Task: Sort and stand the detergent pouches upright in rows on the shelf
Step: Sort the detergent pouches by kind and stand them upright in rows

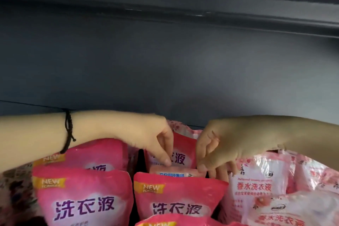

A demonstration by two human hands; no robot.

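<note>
Pink detergent pouches stand upright in rows along the bottom of the view. A left front pouch (84, 198) and a middle front pouch (178, 198) face me. Between the middle front pouch and the one behind it (183, 152) sits a low pink pouch (176, 171), only its top edge showing. My left hand (156, 143) pinches that top edge at its left end. My right hand (220, 150) pinches its right end. Paler pouches with a floral print (256, 185) stand at the right.
A dark grey back wall of the shelf (165, 69) fills the upper view, with the underside of the shelf above (201, 11) overhead. A dark cord bracelet (68, 130) circles my left wrist. A patterned pouch (16, 189) lies at the far left.
</note>
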